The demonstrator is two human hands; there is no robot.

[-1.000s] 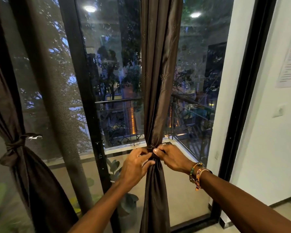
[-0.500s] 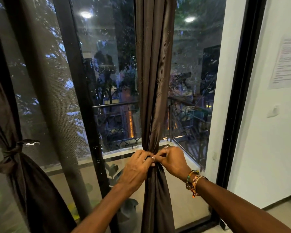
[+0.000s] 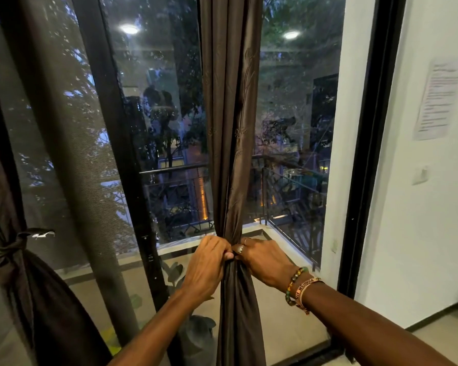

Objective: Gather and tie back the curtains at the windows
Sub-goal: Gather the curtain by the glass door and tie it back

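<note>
A dark brown curtain (image 3: 230, 128) hangs gathered into a narrow column in front of the window glass. At waist height it is cinched, and both hands meet there. My left hand (image 3: 205, 265) grips the cinched fabric from the left with curled fingers. My right hand (image 3: 262, 257), with rings and beaded bracelets at the wrist, pinches the same spot from the right. The tie itself is hidden under the fingers. A second brown curtain (image 3: 24, 299) at the far left is bound with a knotted tie (image 3: 13, 247).
A black window frame post (image 3: 122, 154) stands left of the curtain, another black frame (image 3: 365, 180) on the right. A white wall (image 3: 421, 207) carries a paper notice (image 3: 436, 99) and a switch (image 3: 419, 175). A potted plant (image 3: 196, 336) sits beyond the glass.
Both hands have stayed at the cinched spot and closed tighter together, with the fingertips now tucked into the fabric. The view has shifted slightly.
</note>
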